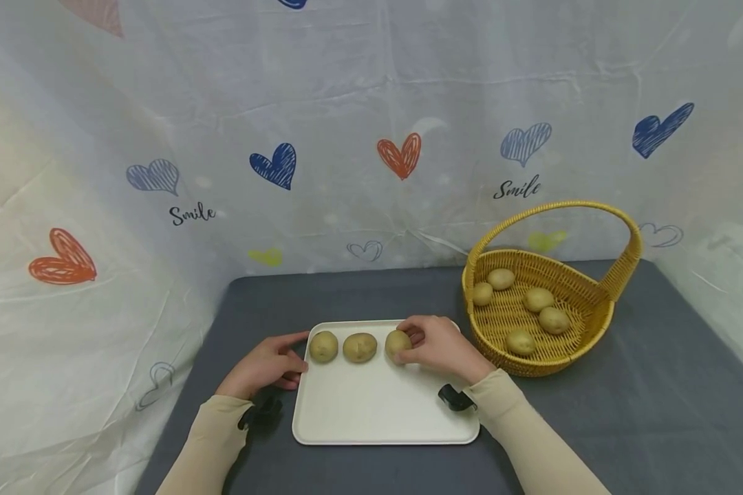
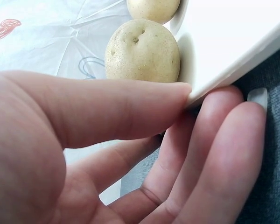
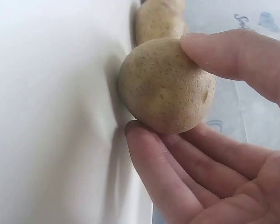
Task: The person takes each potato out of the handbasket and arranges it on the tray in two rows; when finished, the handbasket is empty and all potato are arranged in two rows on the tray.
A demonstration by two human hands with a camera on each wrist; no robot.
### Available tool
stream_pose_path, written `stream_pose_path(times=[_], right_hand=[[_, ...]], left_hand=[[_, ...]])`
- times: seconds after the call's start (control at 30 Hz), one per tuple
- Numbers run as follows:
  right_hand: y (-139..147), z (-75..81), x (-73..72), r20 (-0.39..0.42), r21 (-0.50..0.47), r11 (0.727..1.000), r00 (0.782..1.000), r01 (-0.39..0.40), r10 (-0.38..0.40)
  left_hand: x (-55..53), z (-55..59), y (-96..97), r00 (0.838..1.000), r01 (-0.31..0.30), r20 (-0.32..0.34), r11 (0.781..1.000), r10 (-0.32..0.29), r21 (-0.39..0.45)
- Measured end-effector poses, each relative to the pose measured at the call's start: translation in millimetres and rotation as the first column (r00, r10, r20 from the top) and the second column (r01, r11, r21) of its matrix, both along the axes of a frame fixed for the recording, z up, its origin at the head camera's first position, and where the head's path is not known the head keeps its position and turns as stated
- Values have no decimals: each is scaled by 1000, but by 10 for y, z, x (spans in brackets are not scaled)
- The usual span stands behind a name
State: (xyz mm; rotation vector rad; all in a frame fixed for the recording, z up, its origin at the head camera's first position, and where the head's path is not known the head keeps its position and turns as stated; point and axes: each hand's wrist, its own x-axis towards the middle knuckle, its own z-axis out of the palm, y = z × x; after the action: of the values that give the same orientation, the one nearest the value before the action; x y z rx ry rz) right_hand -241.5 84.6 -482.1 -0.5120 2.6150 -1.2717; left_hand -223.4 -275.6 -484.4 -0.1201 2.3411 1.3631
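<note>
A white tray (image 1: 384, 405) lies on the grey table with potatoes along its far side. My right hand (image 1: 442, 345) grips the rightmost potato (image 3: 165, 86) between thumb and fingers, low over the tray's surface. To its left sit a middle potato (image 1: 360, 348) and a left potato (image 1: 323, 346), spaced in a row. At the tray's left edge, my left hand (image 1: 266, 366) pinches the rim; in the left wrist view the thumb (image 2: 130, 107) presses on top and the curled fingers lie against the outer side.
A yellow woven basket (image 1: 541, 368) with a tall arched handle stands to the right of the tray, several potatoes inside. Behind the grey table (image 1: 347, 292) hangs a white curtain (image 1: 334, 89) printed with hearts. Dark wrist cameras sit on both sleeves.
</note>
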Motion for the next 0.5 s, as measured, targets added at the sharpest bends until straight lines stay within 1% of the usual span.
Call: stream_pose_path(times=[0.2, 0.3, 0.37, 0.5], right_hand=[[3, -11, -12, 12, 8, 1000, 1000, 9, -9], [15, 1, -12, 11, 26, 1000, 1000, 18, -18], [21, 15, -8, 7, 39, 999, 1000, 26, -26], [18, 30, 0, 7, 48, 998, 999, 32, -32]], left_hand=[[-1, 4, 4, 1000, 12, 0, 1000, -12, 7], [-8, 3, 1, 1000, 13, 0, 1000, -13, 8], [-12, 1, 2, 1000, 2, 6, 1000, -2, 12], [-8, 14, 8, 1000, 9, 6, 1000, -9, 10]])
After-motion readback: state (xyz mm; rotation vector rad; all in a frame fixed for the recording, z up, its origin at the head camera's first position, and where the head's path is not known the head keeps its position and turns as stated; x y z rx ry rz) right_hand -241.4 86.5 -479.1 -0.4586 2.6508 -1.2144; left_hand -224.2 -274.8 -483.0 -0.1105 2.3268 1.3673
